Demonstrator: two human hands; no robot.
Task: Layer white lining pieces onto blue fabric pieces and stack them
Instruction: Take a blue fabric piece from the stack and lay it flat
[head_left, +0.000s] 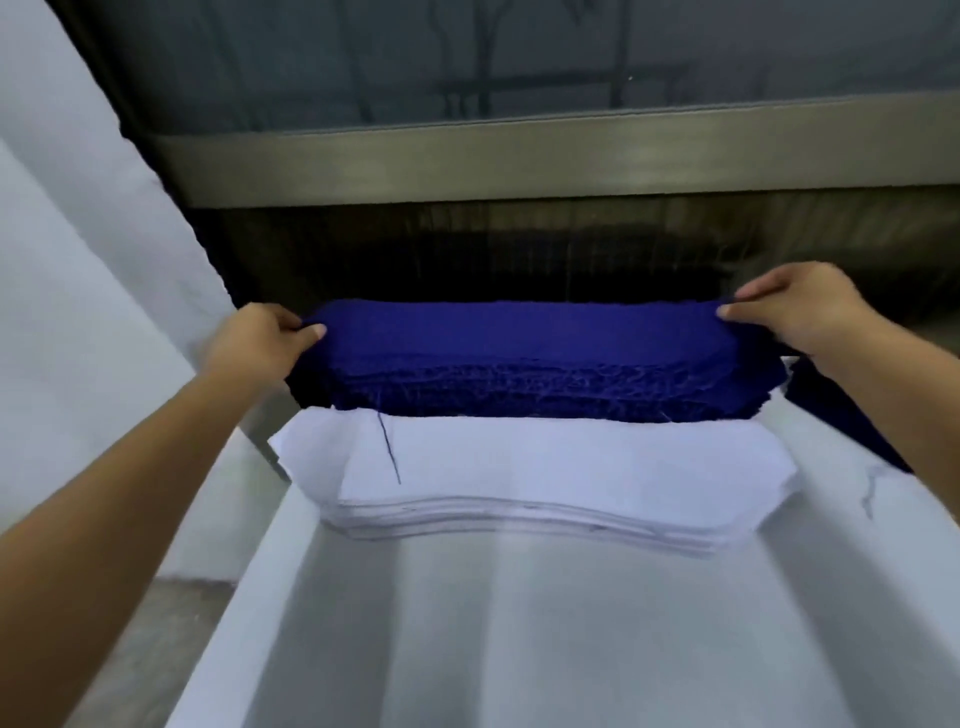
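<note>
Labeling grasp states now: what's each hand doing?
Left hand: pinching the left end of the top blue fabric piece.
Right hand: pinching its right end.

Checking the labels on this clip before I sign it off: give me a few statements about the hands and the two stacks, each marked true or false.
1. The left hand and the right hand each pinch one end of the top blue piece. True.
2. The white lining stack lies beyond the blue stack, farther from the person. False: it lies on the near side of the blue stack.
3. A dark thread lies on the white lining stack, toward its left side. True.
4. A white lining piece covers the top of the blue stack. False: its top layer is blue.
</note>
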